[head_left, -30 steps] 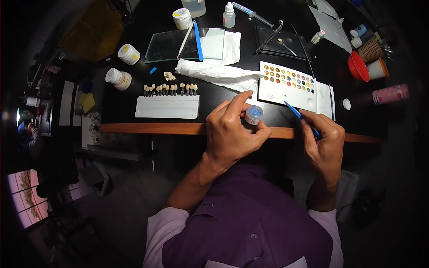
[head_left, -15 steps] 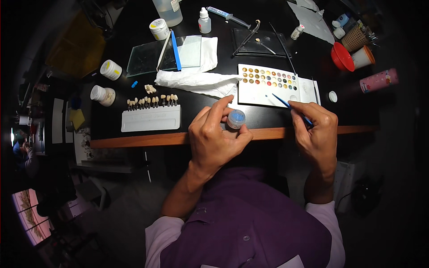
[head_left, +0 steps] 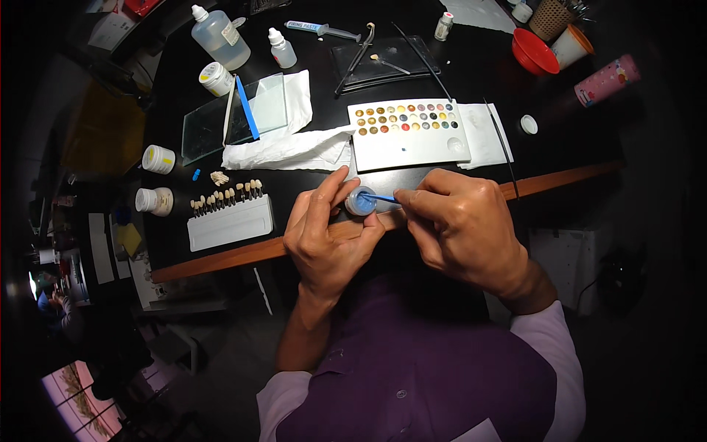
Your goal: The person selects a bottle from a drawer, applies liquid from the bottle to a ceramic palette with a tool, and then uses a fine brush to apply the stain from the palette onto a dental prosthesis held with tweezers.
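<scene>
My left hand holds a small jar of blue material near the desk's front edge, fingers around it. My right hand is closed on a slim blue tool, whose tip is inside that jar. Above both hands lies a white palette with several coloured dots and a small blue speck, on white paper. A crumpled white tissue lies beside the palette. Left of my left hand sits a tooth shade guide.
Behind are a glass slab, bottles, a syringe and a black tray. White jars stand left; a red bowl and pink cylinder sit right. Another person sits far left.
My right hand has moved left from beside the palette, bringing the blue tool's tip into the jar held by my left hand. The view has also shifted and turned slightly.
</scene>
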{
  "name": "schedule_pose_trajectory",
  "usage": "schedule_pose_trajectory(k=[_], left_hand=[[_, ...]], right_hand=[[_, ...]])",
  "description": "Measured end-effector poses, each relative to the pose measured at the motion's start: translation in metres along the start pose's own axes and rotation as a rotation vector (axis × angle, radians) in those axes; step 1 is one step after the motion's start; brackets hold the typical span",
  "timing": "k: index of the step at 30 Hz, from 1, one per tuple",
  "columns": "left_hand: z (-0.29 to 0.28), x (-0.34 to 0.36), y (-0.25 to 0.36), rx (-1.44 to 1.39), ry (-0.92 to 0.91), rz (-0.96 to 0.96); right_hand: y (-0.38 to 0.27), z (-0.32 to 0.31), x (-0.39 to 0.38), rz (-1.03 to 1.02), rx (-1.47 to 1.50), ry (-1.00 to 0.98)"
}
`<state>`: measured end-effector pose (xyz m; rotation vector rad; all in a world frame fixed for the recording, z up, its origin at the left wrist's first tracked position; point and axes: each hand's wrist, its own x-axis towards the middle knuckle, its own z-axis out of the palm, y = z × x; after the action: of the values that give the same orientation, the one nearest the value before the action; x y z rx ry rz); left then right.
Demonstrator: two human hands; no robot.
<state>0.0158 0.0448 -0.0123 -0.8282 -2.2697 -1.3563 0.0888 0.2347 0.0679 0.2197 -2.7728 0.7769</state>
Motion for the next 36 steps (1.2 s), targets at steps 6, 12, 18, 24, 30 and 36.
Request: schedule_pose_trajectory(k=[6, 12, 18, 24, 30, 36], left_hand=[[-0.002, -0.003, -0.002, -0.005, -0.038, -0.026], [-0.003, -0.002, 0.0, 0.005, -0.05, -0.048], [0.0, 0.0, 0.0, -0.016, -0.004, -0.028], [0.0, -0.001, 0.0, -0.025, 0.005, -0.052], [-0.002, 0.0, 0.001, 0.019, -0.045, -0.06], [-0.002, 0.001, 0.001, 0.028, -0.045, -0.058]], right_hand=[[-0.004, 0.005, -0.004, -0.024, -0.036, -0.026], [-0.005, 0.002, -0.005, -0.033, -0.024, -0.042], [-0.005, 0.001, -0.005, -0.04, 0.024, -0.029], [0.005, -0.007, -0.007, 0.024, 0.099, 0.077], [0.029, -0.002, -0.008, 0.199, -0.002, 0.222], [0.033, 0.008, -0.009, 0.238, -0.117, 0.192]])
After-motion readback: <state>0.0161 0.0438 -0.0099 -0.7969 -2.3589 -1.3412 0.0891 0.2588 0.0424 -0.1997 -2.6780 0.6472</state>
